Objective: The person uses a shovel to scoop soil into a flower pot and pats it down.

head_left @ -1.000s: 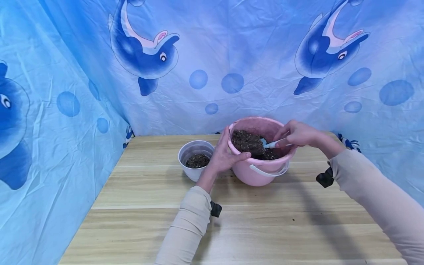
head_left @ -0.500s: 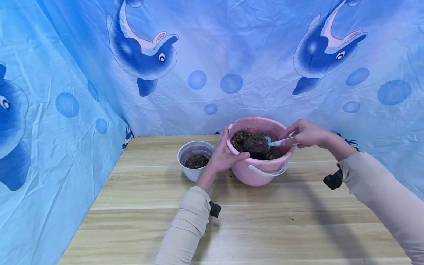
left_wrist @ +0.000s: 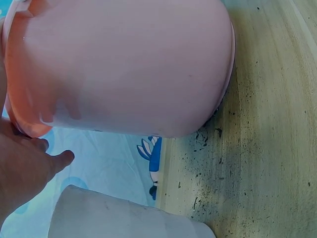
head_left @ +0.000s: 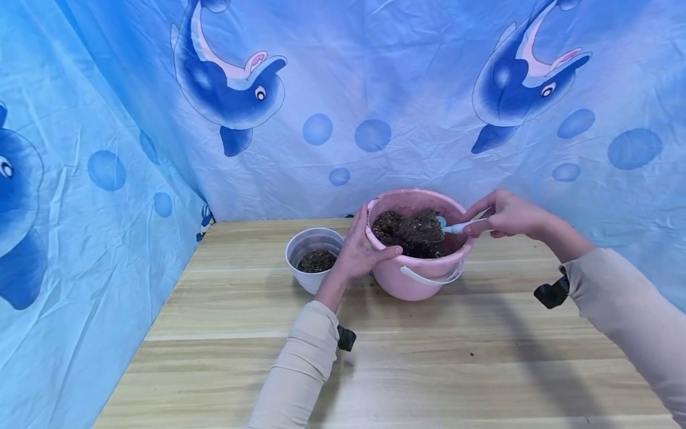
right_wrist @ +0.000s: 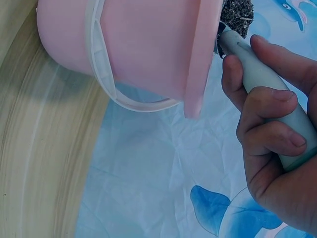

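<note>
A pink bucket (head_left: 409, 283) with a white handle (head_left: 429, 279) holds dark soil (head_left: 387, 226). My left hand (head_left: 358, 255) grips its rim from the left, thumb over the near edge; the left wrist view shows this hand (left_wrist: 25, 166) beside the bucket wall (left_wrist: 124, 64). My right hand (head_left: 509, 213) has its fingers curled round the pale blue handle of a trowel (right_wrist: 260, 74). Soil heaped on the trowel hides its blade, which is just inside the bucket's mouth, raised toward the right rim. Left of the bucket stands a white pot (head_left: 306, 282), partly filled with soil (head_left: 316, 261).
Both containers stand on a wooden table (head_left: 225, 357) near its back edge. Dark crumbs (left_wrist: 208, 173) are scattered between bucket and pot. A blue curtain (head_left: 321, 71) printed with dolphins hangs behind and at the sides.
My right hand has drawn back to the right, lifting the trowel with a heap of soil out of the bucket's contents. The left hand keeps its hold on the rim.
</note>
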Demonstrator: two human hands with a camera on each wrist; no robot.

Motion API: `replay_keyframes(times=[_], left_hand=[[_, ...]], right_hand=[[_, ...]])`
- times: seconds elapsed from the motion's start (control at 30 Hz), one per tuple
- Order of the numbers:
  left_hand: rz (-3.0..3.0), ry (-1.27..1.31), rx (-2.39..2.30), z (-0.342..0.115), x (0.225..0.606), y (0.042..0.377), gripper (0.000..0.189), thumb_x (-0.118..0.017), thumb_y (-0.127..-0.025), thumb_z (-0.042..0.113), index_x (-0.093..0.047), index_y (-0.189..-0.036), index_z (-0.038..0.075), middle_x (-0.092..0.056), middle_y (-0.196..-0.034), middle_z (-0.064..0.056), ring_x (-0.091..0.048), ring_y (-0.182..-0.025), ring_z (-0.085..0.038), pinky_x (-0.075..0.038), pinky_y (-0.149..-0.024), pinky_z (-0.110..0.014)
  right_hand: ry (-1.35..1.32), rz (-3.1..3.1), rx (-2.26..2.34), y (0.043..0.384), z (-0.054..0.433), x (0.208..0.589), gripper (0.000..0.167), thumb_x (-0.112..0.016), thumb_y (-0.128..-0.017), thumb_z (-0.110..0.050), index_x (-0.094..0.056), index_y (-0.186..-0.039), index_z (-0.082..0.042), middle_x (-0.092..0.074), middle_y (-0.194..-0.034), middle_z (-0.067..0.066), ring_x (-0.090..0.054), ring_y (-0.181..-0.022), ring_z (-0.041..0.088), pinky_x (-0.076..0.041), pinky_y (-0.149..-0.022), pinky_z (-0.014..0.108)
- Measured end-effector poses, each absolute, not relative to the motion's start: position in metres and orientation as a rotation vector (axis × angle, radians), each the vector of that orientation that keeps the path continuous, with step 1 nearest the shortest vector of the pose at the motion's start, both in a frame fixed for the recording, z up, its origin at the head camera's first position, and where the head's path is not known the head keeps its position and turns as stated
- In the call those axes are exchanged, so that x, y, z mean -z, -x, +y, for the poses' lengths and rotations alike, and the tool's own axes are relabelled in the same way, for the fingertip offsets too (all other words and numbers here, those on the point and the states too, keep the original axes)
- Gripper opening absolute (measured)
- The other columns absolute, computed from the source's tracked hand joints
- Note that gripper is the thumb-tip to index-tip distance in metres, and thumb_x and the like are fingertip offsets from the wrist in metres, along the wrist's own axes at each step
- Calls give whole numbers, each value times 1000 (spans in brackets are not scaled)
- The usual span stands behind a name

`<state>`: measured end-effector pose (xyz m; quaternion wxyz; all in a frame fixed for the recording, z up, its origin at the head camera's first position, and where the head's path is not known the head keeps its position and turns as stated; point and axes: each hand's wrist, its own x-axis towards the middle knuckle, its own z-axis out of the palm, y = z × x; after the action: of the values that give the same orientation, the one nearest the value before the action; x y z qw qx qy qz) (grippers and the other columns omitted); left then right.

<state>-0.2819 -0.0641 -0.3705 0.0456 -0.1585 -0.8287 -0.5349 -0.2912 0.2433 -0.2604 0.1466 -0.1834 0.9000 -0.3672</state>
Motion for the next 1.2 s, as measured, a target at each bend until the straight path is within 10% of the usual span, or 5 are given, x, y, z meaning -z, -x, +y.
replay_keyframes(times=[1.2], left_hand=[[-2580, 506, 1451, -77, 362, 277, 125, -80, -67, 60, 1, -155, 25, 1, -161, 6, -3, -148, -21, -11, -117, -47]], right_hand=[[563, 2594, 1186, 285, 236, 258, 38, -73, -86, -19, -66, -115, 4, -33, -46, -7, -29, -41, 7, -28, -38, 23]])
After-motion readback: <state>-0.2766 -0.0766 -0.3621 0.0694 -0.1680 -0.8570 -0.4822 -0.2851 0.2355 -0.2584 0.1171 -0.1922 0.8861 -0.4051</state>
